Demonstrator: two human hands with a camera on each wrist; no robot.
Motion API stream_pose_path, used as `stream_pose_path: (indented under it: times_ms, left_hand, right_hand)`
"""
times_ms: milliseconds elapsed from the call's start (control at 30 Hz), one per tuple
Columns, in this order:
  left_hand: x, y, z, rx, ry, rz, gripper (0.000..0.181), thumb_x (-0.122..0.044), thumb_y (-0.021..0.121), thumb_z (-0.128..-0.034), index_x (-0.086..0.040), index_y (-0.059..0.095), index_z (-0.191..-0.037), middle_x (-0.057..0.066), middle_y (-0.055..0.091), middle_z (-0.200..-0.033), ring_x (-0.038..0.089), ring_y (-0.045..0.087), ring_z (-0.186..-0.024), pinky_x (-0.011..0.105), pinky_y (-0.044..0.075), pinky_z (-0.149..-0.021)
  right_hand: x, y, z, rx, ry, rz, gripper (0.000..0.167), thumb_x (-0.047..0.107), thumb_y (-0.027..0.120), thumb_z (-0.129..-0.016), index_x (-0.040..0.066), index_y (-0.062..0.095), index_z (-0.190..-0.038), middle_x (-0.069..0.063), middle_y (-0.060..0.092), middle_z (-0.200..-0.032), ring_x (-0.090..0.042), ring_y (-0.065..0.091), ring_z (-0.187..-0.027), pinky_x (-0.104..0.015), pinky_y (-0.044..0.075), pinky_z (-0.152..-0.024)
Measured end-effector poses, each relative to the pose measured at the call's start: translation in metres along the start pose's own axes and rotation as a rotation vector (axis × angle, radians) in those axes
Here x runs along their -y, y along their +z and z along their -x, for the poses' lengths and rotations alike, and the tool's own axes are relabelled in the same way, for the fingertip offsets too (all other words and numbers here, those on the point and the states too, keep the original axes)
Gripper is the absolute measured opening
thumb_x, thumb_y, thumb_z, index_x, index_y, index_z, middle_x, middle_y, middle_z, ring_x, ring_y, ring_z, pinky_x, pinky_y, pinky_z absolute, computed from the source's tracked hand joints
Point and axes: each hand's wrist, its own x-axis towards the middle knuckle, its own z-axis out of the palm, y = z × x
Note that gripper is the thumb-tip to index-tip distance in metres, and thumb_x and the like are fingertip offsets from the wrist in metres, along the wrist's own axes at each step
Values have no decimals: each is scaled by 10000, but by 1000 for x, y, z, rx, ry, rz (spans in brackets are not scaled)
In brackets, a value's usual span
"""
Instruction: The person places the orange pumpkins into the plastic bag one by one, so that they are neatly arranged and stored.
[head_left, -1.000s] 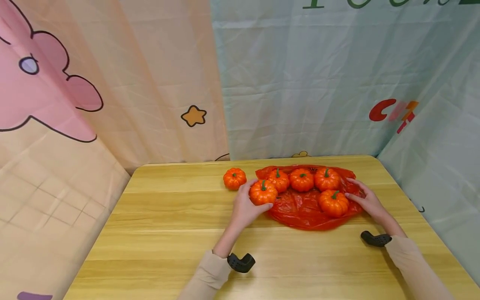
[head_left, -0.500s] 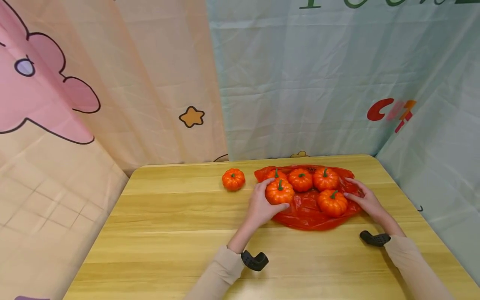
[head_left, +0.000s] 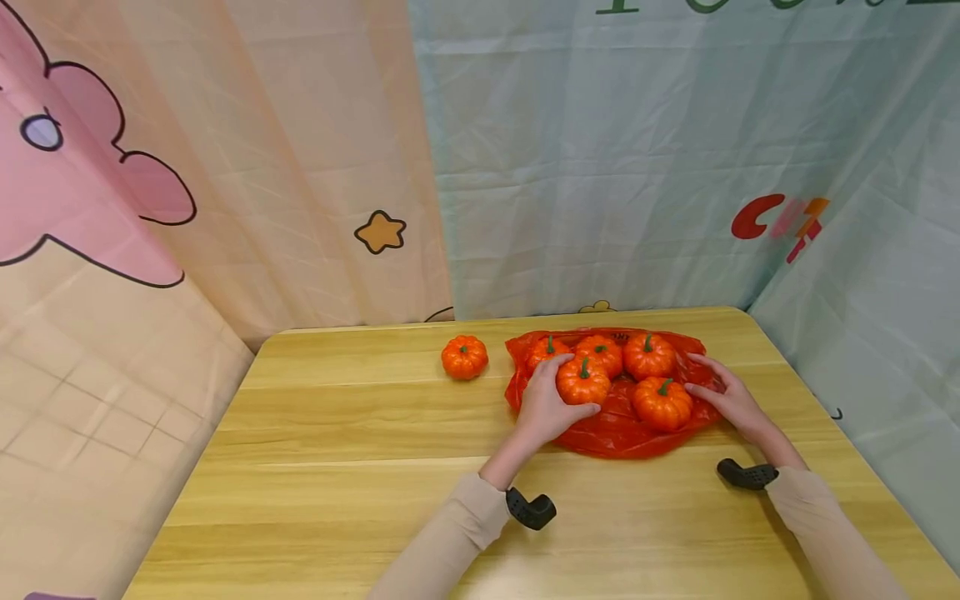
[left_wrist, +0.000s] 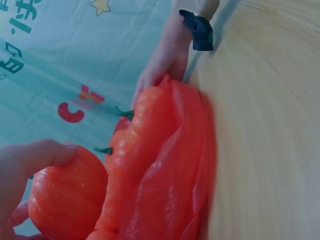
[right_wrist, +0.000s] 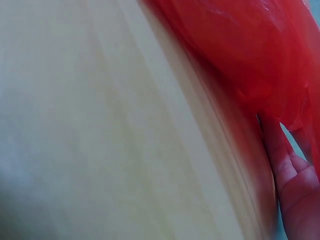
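Note:
In the head view my left hand (head_left: 551, 404) grips a small orange pumpkin (head_left: 582, 381) with a green stem, held over the left part of a red plastic bag (head_left: 615, 433). The left wrist view shows the thumb on the side of that pumpkin (left_wrist: 70, 195). Several similar pumpkins (head_left: 649, 356) sit in or on the bag. At the bag's right edge rests my right hand (head_left: 731, 404), thumb and fingers spread apart, the thumb beside the front right pumpkin (head_left: 663, 403). In the right wrist view, red plastic hides part of the right hand (right_wrist: 295, 190).
One more pumpkin (head_left: 464, 357) stands alone on the wooden table (head_left: 337, 433), left of the bag near the back edge. Printed fabric curtains (head_left: 300, 167) hang behind and beside the table. A black curved device (head_left: 531, 509) is worn on each wrist.
My left hand has carried its pumpkin rightward, from the bag's left edge to a spot over the bag. The right hand has stayed at the bag's right edge.

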Motion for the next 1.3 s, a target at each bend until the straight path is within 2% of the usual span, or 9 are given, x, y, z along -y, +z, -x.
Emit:
stream_pose_path:
  times_ms: [200, 500, 667, 933, 1033, 1300]
  left_hand:
    - [1, 13, -5, 2, -30, -17, 774, -314, 843, -718, -167, 467, -1378, 89, 485, -1389, 302, 499, -1237, 478, 451, -1014]
    - [-1, 31, -15, -12, -37, -67, 766, -345, 852, -697, -161, 491, -1348, 68, 546, -1334, 278, 495, -1227, 437, 445, -1015]
    - [-2, 40, -15, -5, -61, -85, 774, -355, 857, -688, -182, 498, -1352, 63, 560, -1305, 271, 492, -1194, 508, 415, -993]
    - [5, 45, -14, 17, -62, -94, 771, -346, 855, -696, -159, 492, -1350, 68, 552, -1284, 273, 486, -1180, 548, 392, -1014]
    - [5, 46, -14, 32, -58, -92, 785, -331, 858, -697, -140, 489, -1363, 80, 547, -1299, 287, 489, -1196, 541, 390, -1024]
    - [7, 46, -12, 73, -40, -84, 759, -307, 849, -713, -150, 515, -1375, 83, 540, -1351, 291, 490, -1223, 451, 434, -1026]
  right_hand:
    - [2, 0, 0, -3, 6, 17, 586, 228, 562, -973, 63, 317, -1479, 223, 365, -1325, 192, 341, -1059, 20, 332, -845]
    - [2, -1, 0, 0, 1, -2, 584, 213, 566, -971, 56, 318, -1475, 224, 385, -1300, 197, 380, -1049, 11, 355, -848]
    - [0, 1, 1, -5, -26, -28, 563, 164, 572, -964, 33, 336, -1458, 285, 399, -1224, 198, 434, -1037, 4, 378, -841]
    - [-1, 3, -1, 1, -23, -40, 563, 170, 563, -970, 50, 328, -1468, 237, 384, -1291, 184, 407, -1061, 6, 362, -856]
    - [-2, 3, -2, -4, -29, -40, 552, 172, 561, -971, 51, 338, -1462, 274, 376, -1264, 184, 406, -1062, 9, 360, -858]
    - [-6, 4, -2, -1, -60, -76, 527, 134, 563, -966, 47, 363, -1446, 281, 407, -1238, 183, 442, -1066, 1, 371, -865]
